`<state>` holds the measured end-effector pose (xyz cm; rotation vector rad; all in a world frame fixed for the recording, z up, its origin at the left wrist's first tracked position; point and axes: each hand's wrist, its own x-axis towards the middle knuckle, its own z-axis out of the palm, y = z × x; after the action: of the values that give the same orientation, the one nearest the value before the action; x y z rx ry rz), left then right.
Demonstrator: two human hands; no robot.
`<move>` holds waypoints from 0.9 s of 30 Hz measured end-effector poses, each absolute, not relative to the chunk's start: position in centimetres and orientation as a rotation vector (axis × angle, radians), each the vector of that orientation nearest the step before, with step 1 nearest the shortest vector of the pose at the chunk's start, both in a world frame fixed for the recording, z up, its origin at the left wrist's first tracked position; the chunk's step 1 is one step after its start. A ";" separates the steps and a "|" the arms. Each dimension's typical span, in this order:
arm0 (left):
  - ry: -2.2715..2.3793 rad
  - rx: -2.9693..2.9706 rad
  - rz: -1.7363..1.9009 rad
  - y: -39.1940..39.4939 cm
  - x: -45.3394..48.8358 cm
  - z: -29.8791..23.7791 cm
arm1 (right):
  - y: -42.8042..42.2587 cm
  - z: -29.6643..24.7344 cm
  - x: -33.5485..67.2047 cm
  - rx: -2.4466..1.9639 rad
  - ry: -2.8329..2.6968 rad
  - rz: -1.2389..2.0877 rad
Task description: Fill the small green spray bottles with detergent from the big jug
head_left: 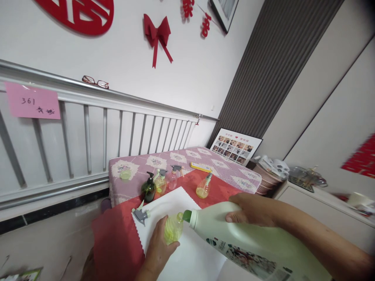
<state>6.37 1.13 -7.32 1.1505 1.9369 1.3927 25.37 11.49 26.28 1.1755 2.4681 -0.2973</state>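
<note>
R hand (249,210) fingers clasp 1 lg green jug (258,238), tilted, spout at mouth of 1 sm yellow bottle (173,231); L hand (159,240) fingers wrap that, above white mat (187,257). 1 spray head (141,216) on left. Beyond: 4 bottles (148,190), floral-covered tabletop (177,158). Far: wall w/ 1 bow (157,33).

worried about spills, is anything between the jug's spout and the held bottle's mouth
Nothing visible: the green spout is at the mouth of the bottle in the left hand; the sprayer head lies aside.
</note>
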 end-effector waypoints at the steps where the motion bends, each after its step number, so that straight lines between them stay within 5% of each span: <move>1: 1.940 1.152 1.396 1.2 6.4 -7.4 | 11.5 26.3 25.4 1.171 2.472 -0.296; 27: 1.940 1.145 1.386 1.1 6.4 -7.2 | 11.0 26.7 24.8 1.181 2.437 -0.259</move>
<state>6.40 1.15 -7.17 1.1449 1.9404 1.3862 24.79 10.96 26.73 1.1807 2.4375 -0.2594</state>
